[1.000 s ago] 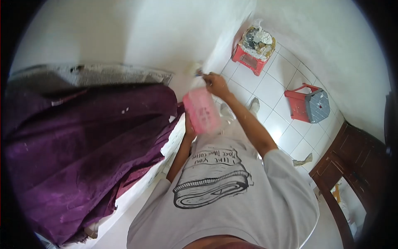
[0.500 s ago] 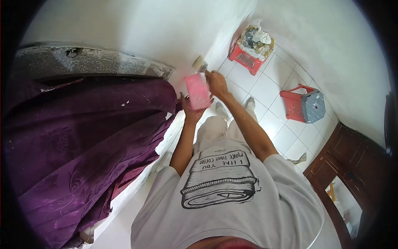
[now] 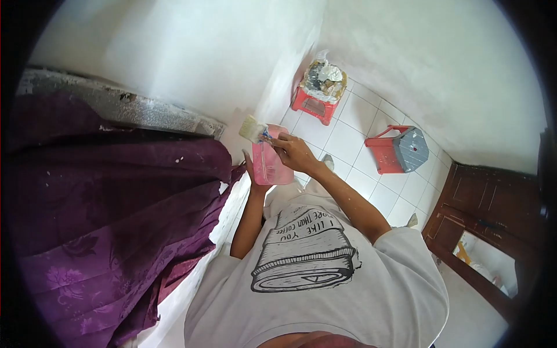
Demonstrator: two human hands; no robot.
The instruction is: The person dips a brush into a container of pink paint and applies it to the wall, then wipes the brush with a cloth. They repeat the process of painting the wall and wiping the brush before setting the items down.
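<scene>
I have the large, pale, smooth-plastered wall (image 3: 191, 52) filling the upper left, with the broad purple patterned cloth (image 3: 116, 191) draped below it. I'd treat both as my limits: the work sits close beside the cloth's right end, so I'd want the elbows in and the bristles clear of the fabric.

The pink, boxlike, see-through plastic container (image 3: 272, 165) is in front of the body, above the legs. To handle it well, I judge it wants a level base and slow wrist moves, since all its support seems to come from one side. Whitish smears show on its walls; I can't tell how much it holds.

The right arm reaches forward across the container, elbow out, wrist bent inward, with the right hand (image 3: 296, 152) palm down over the far end. Its fingers are clamped on the brush handle. The left forearm rises steeply, and the left hand (image 3: 253, 175) is at the container's left side; most of its fingers are hidden behind the pink wall, so I can't tell how firmly they close.

Smallest is the flat paintbrush with cream bristles (image 3: 253, 130), its head jutting left beyond the container's upper corner. I'd draw that head back over the container, so drips land inside.
</scene>
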